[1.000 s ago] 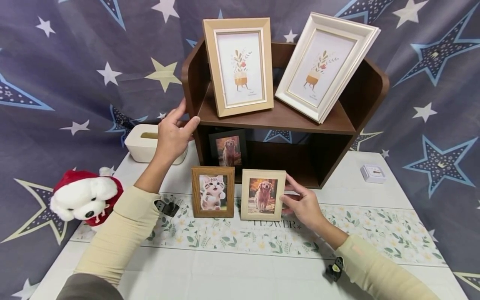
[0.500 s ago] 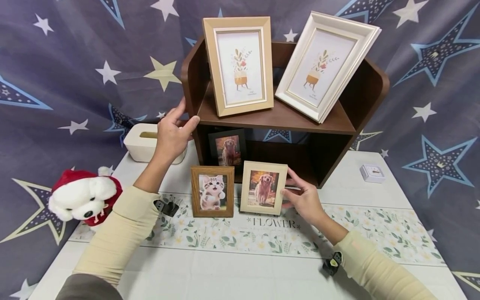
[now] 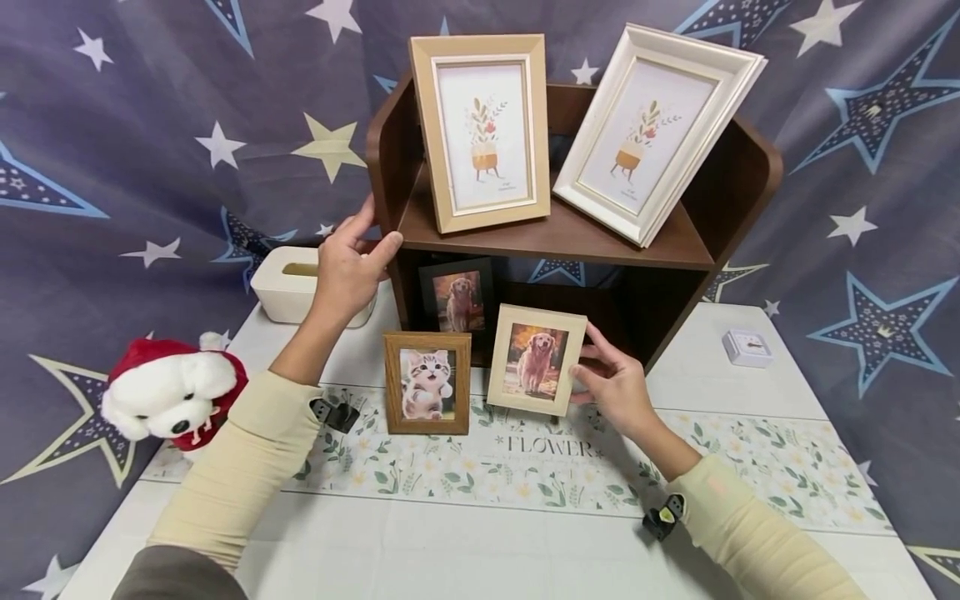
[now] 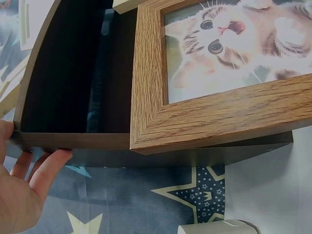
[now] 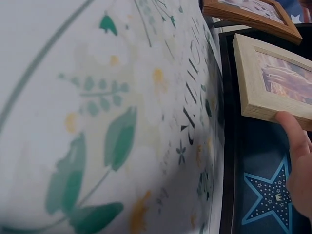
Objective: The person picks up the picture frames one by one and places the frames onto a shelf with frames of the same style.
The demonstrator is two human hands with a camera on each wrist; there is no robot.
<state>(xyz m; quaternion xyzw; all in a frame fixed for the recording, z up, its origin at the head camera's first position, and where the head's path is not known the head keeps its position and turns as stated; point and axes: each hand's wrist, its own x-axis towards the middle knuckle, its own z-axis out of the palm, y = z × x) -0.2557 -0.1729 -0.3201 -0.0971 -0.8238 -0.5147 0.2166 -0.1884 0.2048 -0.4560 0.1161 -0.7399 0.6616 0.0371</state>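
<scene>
My left hand (image 3: 348,267) grips the left side edge of a dark brown two-tier shelf (image 3: 525,237), thumb and fingers on either side of the board in the left wrist view. By its right edge, a pale wood photo frame (image 3: 498,358) with a dog picture is pinched in my right hand (image 3: 618,392). It hangs tilted, raised off the table in front of the lower tier. Left of it, a brown wood photo frame (image 3: 392,383) with a kitten picture stands upright on the table. A black photo frame (image 3: 483,300) stands inside the lower tier at the left.
On the upper tier lean a tan frame (image 3: 427,133) and a tilted white frame (image 3: 588,125). A white tissue box (image 3: 281,300) and a plush dog (image 3: 168,387) are at the left. At the right, a small white clock (image 3: 746,347) sits on the table (image 3: 420,542).
My right hand has lifted the pale photo frame off the table, up and slightly right towards the shelf, tilting it. My left hand keeps its place on the shelf.
</scene>
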